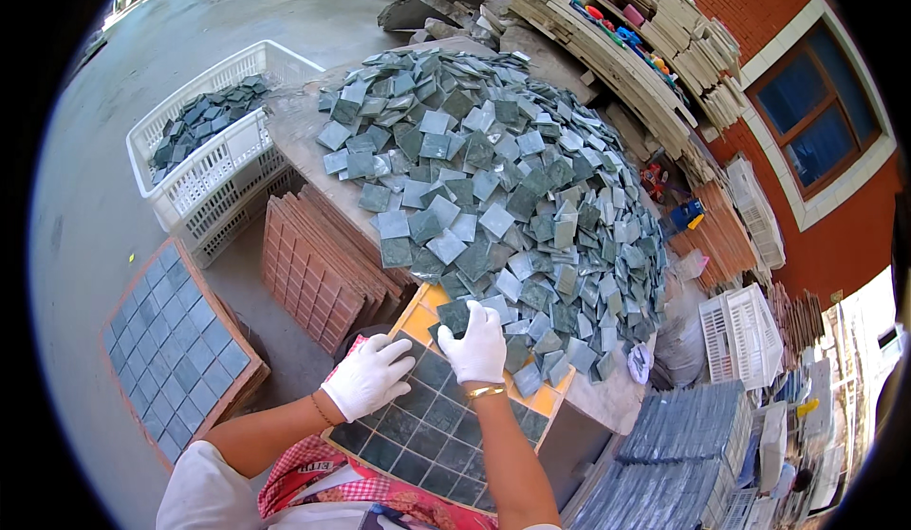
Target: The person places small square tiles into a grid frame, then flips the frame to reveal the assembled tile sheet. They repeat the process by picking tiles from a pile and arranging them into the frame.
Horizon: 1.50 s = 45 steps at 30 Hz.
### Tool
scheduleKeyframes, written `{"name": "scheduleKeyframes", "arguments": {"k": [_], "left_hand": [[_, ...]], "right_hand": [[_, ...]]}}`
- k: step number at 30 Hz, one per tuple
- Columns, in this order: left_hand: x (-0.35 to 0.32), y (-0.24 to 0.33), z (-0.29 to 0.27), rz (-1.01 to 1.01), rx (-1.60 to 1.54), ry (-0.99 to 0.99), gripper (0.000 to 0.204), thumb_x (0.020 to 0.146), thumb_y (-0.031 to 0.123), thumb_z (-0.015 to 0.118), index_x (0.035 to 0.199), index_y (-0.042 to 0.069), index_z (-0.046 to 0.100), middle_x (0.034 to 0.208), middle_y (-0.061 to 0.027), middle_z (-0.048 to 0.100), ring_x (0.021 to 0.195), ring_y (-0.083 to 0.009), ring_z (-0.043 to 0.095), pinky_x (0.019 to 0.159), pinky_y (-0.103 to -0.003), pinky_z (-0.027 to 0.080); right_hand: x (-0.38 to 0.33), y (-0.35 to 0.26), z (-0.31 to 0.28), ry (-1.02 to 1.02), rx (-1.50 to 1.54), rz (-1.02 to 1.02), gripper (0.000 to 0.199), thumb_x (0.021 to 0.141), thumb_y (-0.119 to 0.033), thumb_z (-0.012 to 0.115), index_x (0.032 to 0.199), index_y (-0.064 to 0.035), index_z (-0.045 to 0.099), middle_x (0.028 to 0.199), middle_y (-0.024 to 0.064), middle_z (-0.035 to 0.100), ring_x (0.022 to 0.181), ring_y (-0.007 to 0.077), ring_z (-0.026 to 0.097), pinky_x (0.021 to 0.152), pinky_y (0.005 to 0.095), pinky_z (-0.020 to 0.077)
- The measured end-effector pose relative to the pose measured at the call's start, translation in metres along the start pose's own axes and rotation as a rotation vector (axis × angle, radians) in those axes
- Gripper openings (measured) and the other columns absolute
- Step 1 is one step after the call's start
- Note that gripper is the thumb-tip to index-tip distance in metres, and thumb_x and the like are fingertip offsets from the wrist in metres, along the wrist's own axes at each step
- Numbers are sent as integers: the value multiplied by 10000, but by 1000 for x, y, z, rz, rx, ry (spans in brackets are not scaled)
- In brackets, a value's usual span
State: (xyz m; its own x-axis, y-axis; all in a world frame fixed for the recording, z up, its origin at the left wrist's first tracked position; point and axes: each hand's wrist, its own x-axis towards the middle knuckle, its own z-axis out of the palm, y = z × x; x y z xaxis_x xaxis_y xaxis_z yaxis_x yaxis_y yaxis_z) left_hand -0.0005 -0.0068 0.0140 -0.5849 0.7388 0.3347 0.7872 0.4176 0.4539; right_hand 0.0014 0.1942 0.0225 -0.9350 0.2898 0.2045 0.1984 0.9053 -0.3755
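Note:
In front of me is a yellow-orange grid tray [418, 319] with dark grey-green square stone tiles [429, 441] set in rows. My right hand [477, 348], in a white glove, pinches a dark green stone tile [454, 316] by its edge above the tray's far side. Also gloved in white, my left hand [368, 378] rests over the tray's upper left part, fingers bent but apart, touching the tiles there. Whether anything lies under its fingertips is hidden. Just beyond the tray rises a big heap of loose square tiles [493, 198], spilling to its far edge.
A white plastic crate [213, 155] with tiles stands at the left of the worktable [327, 188]. Below it lean reddish-brown grid trays [313, 264]. Nearer left is a stack topped by a tile-filled tray [176, 350]. Wrapped grey stacks [669, 454] stand at right.

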Motion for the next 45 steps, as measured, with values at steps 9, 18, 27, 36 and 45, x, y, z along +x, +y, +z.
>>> {"name": "scheduleKeyframes", "arguments": {"k": [9,18,27,36,45], "left_hand": [[26,-47,2,-146,-357,82,599,756,84,715,1309,58,487,1287,-187,489,1133,-376,532,954,-397,456],[58,-65,3,-75,-245,-156,482,757,99,712,1215,70,567,1231,-148,505,1052,-346,577,909,-410,482],[75,-61,9,-20,-123,-314,474,747,93,702,1203,75,574,1190,-149,514,1042,-343,562,894,-409,487],[45,-23,30,90,182,-128,744,777,426,679,1365,35,444,1444,-125,416,1370,-290,338,1113,-523,232],[77,20,44,262,95,14,536,690,247,747,1150,61,544,1123,-63,547,1014,-251,556,871,-361,454]], "right_hand": [[-10,-6,-10,-181,-65,-47,564,733,-389,765,1136,-78,524,1055,160,592,974,323,612,795,427,513],[-10,7,-18,-292,-186,-110,556,738,-310,735,1185,-74,503,1071,162,589,1003,333,586,836,428,497],[-12,18,-17,-271,36,-262,416,750,-158,746,1128,-62,604,1036,147,596,944,301,607,825,395,503],[-54,79,-36,46,133,57,435,759,-161,735,1162,-86,591,1047,130,586,864,273,611,768,377,510],[-24,97,-49,-50,43,-32,655,690,-197,795,1263,-65,505,1179,157,533,1105,346,540,911,412,468]]}}
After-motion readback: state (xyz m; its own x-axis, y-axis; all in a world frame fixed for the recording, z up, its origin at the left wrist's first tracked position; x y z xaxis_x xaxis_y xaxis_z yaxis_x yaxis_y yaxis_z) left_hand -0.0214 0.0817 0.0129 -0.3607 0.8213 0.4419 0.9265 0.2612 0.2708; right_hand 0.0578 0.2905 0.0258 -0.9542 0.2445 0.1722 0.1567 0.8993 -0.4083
